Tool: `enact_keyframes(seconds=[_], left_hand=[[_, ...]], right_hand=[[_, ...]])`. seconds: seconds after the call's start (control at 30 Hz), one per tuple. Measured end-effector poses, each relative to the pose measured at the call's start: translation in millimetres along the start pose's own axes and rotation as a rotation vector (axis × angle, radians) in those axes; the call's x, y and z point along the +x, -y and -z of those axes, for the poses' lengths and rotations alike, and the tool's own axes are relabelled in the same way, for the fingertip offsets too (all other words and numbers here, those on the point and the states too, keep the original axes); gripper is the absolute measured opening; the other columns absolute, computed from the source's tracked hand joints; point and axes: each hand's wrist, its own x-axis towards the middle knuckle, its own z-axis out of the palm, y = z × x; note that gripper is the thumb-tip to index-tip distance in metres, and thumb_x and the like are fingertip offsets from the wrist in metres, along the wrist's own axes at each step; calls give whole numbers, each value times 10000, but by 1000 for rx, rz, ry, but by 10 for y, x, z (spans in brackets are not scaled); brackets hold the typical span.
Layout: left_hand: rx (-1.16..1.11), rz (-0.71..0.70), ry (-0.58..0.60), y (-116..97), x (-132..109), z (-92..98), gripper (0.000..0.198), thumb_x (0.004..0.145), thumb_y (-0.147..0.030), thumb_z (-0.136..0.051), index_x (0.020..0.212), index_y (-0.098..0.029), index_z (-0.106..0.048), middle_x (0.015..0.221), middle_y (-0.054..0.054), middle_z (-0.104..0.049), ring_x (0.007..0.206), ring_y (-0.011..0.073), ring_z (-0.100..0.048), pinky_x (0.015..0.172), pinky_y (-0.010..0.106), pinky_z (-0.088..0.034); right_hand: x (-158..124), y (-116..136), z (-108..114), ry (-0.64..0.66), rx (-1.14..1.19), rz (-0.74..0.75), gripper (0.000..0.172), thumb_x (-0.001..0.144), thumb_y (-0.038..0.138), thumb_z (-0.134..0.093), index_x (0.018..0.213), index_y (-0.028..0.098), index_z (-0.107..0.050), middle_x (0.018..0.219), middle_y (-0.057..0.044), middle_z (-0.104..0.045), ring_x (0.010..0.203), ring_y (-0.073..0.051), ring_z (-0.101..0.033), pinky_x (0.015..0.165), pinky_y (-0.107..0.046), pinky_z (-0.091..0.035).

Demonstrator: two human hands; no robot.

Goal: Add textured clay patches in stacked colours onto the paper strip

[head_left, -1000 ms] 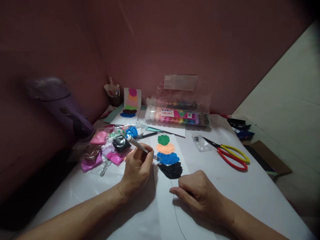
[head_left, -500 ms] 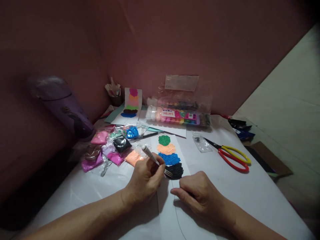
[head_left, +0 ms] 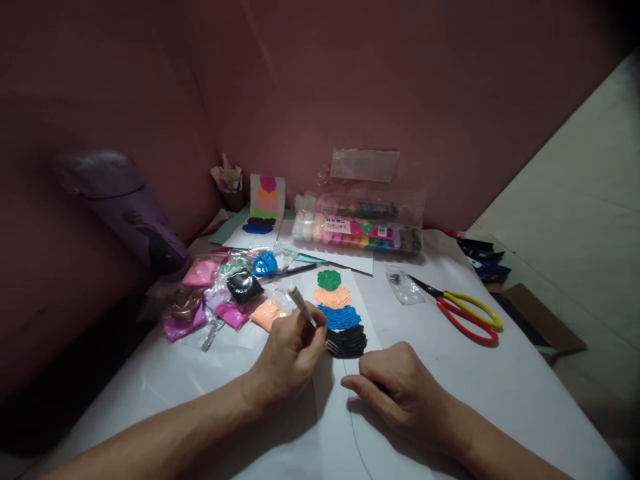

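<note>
My left hand (head_left: 293,350) is closed around a slim white pen-like tool (head_left: 302,305). Its printed barrel slants up and left, and a pale pronged tip touches the left edge of the black clay patch (head_left: 353,341). Above that patch on the paper strip (head_left: 333,413), a blue clay patch (head_left: 340,317), a peach one (head_left: 333,297) and a green one (head_left: 329,279) are stacked, each with a ridged texture. Resting on the strip just below the black clay, my right hand (head_left: 400,387) is curled into a loose fist, thumb toward the left, with nothing visible in it.
Scissors (head_left: 467,317) with red and yellow handles lie right, beside a small clear bag (head_left: 404,288). Several clay packets (head_left: 243,285) are heaped left. Behind stand a clay pack (head_left: 357,230), a finished-looking clay picture (head_left: 265,207) and a purple bottle (head_left: 135,220).
My left hand has shifted slightly left and the tool stands a little steeper. Its pronged tip has moved to the black clay's left edge. My right hand stays in place.
</note>
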Motion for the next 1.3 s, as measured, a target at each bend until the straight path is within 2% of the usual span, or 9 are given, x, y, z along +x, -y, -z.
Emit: enact_keyframes(seconds=[0.3,0.57,1.3], left_hand=[[-8,-35,-74,52,22,8,45,816,-137,-473,831,-172,-498,584,-48,-422,500,81,-378,486,216,-318],[0,-39,-110,53,31,28,83,804,-115,-460,836,-174,-507,597,-44,-444,508,86,-403,504,219,-347],[93,-172,-155,29,61,62,94,796,-104,-450,830,-167,-511,613,-40,-445,530,87,-409,545,224,-370]], right_hand=[[7,4,-6,3,-1,-14,400,888,263,-491,512,186,-378,492,70,-288,451,-81,-240,463,-250,-180],[-2,17,6,-1,-9,-2,399,886,254,-494,511,184,-377,496,71,-279,450,-79,-239,461,-250,-175],[7,19,4,0,-11,-5,397,888,258,-482,509,186,-388,484,67,-299,441,-80,-247,458,-248,-183]])
